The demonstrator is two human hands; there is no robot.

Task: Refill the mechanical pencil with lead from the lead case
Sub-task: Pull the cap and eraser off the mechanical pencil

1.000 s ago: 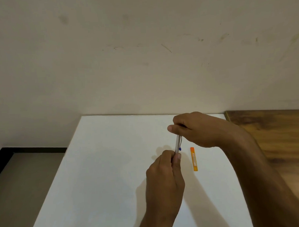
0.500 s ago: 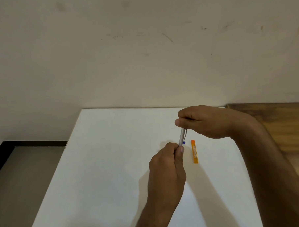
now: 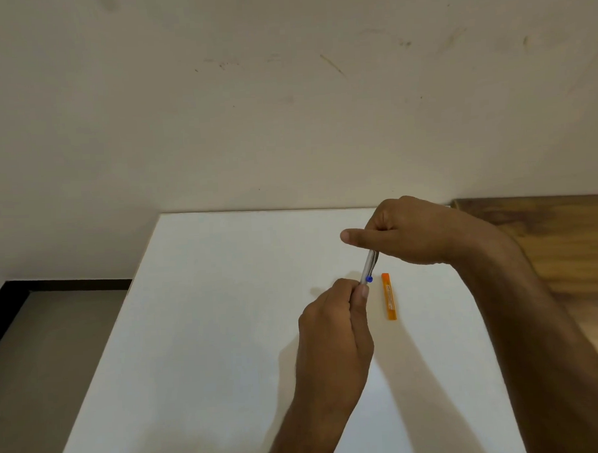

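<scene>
Hands grip a slim silver mechanical pencil (image 3: 368, 267) above the white table (image 3: 209, 333): left hand (image 3: 333, 338) pinching its lower end, right hand (image 3: 414, 231) closed on its top; a flat orange plastic lead case (image 3: 389, 296) lies beside them, toward the table's right edge

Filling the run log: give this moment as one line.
left hand: holds pencil lower end | right hand: grips upper end | lead case: on table, untouched

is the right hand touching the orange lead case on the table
Apart. The head view shows the right hand gripping the pencil, with bare white table between it and the case.
</scene>
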